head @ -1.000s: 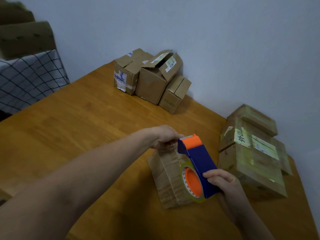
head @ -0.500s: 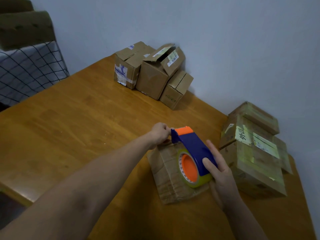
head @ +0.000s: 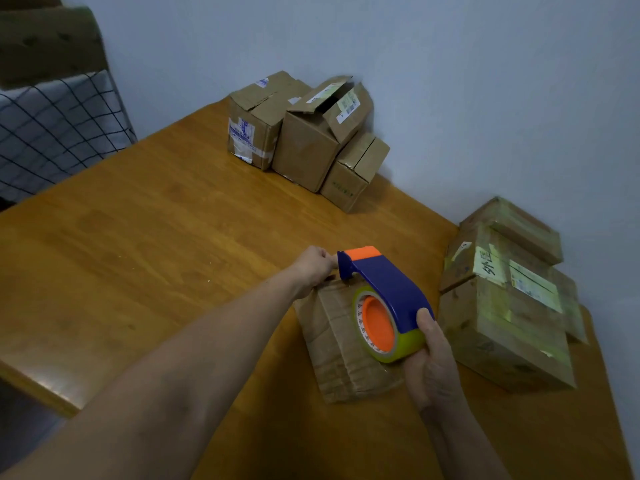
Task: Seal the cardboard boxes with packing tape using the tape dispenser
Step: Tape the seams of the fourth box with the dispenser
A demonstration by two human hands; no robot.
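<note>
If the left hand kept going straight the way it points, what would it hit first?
Most likely the blue front end of the tape dispenser, right beside the left hand at the far edge of the box; whether they touch is unclear.

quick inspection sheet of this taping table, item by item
surface: wooden table, glossy orange-brown top
job's things: blue and orange tape dispenser with a yellow-green roll, nose at the far end of a creased cardboard box; three boxes with loose flaps by the wall; taped stack on the right
clutter: nothing seen
hands: left hand at the box's far end beside the dispenser's nose, curled, what it holds is hidden; right hand grips the dispenser's rear
cables: nothing seen
surroundings: pale wall; checked cloth at left
</note>
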